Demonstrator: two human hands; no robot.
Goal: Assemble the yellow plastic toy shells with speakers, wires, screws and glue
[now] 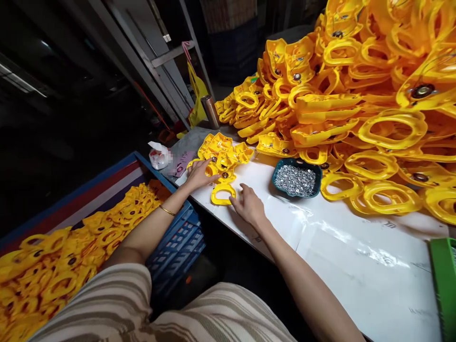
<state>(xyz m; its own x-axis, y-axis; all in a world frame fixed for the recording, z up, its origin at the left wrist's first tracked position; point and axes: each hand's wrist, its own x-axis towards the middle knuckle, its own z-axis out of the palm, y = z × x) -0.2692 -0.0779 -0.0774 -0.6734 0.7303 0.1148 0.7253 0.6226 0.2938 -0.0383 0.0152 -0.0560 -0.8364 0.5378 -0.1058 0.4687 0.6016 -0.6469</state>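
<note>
A yellow plastic handle part [223, 193] lies flat near the left end of the white table [356, 256]. My left hand [199, 174] rests on its upper left side, fingers curled around the rim by a small metal piece. My right hand [248, 204] touches the part's lower right edge, fingers bent and pressed to the table. Just behind them sits a small cluster of the same yellow parts [223, 149].
A teal dish of small metal pieces [295, 179] stands right of my hands. A huge heap of yellow parts [359, 104] fills the back right. A bin of yellow parts [64, 266] sits on the left beside blue crates [178, 247]. A green tray edge [443, 280] shows at the right.
</note>
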